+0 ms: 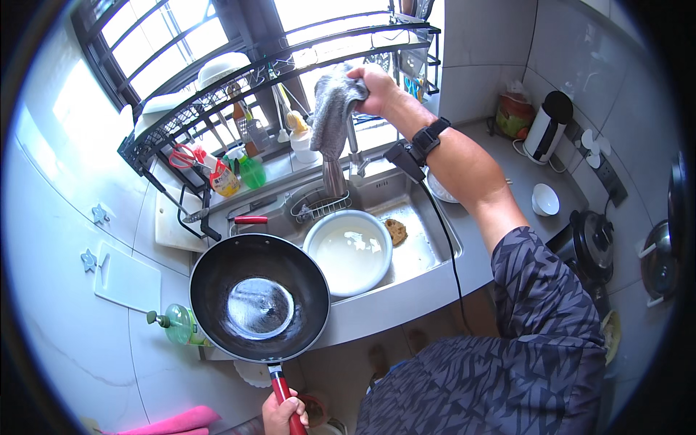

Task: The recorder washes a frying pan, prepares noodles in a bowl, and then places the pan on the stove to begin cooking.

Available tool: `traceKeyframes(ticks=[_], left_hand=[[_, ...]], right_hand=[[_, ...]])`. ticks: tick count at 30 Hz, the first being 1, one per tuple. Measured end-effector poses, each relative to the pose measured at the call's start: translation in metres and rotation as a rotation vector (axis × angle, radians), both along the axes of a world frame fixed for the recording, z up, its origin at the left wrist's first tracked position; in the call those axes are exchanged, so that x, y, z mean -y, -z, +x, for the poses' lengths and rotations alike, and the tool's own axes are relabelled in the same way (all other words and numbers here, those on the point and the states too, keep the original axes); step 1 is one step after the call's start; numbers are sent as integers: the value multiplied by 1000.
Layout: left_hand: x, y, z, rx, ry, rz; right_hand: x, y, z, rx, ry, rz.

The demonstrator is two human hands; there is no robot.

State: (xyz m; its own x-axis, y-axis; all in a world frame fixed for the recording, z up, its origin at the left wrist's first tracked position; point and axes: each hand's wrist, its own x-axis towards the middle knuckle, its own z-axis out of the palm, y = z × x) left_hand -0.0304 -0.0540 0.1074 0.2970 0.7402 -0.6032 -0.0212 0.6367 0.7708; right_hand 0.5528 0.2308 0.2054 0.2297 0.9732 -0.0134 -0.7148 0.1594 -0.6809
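Note:
My left hand [281, 416] grips the red handle of a black wok [215, 283], held level at the counter's front edge, left of the sink. The wok's inside looks wet and shiny at the bottom, with no food in it. My right hand [375, 87] is raised above the back of the sink and pinches a grey cloth [336, 111]. The cloth hangs down in front of the faucet [353, 141] and hides part of it. Below, in the steel sink [418, 255], stands a white basin [310, 239] of cloudy water. Beside it lies a brown scrubber [396, 232].
A black dish rack [217, 89] spans the window. Below it stand a green spray bottle [252, 172] and a yellow-red bottle [224, 179]. A soap pump bottle [179, 324] is left of the wok. Rightward are a white bowl [545, 199], an electric kettle [549, 128] and a black pot [590, 244].

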Motion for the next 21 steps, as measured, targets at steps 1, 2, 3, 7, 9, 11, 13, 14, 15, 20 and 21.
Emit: traceKeyframes(ticks=[1, 2, 3, 7, 9, 11, 13, 14, 15, 20, 21], left_hand=[[1, -1, 1, 0, -3, 2], [3, -2, 3, -17, -6, -1], [4, -3, 5, -37, -5, -8], [0, -2, 19, -15, 14, -16], [3, 1, 22, 19, 31, -35], [8, -2, 30, -21, 66, -76], [19, -9, 36, -10, 23, -47], [23, -7, 37, 31, 34, -60], [26, -8, 38, 22, 60, -66], [56, -14, 44, 92, 128, -140], [66, -16, 43, 101, 150, -152]], right_hand=[[3, 3, 4, -45, 23, 4], [6, 5, 9, -47, 21, 5], [12, 8, 12, -69, 67, -19], [36, 33, 36, 80, -5, -65], [58, 52, 31, 268, 255, -384], [83, 91, 35, 502, 318, -451], [123, 134, 7, 694, 104, -429], [145, 150, -2, 796, -121, -397], [166, 167, -20, 753, -264, -406], [202, 239, -61, 779, -571, -469], [196, 252, -61, 768, -570, -465]])
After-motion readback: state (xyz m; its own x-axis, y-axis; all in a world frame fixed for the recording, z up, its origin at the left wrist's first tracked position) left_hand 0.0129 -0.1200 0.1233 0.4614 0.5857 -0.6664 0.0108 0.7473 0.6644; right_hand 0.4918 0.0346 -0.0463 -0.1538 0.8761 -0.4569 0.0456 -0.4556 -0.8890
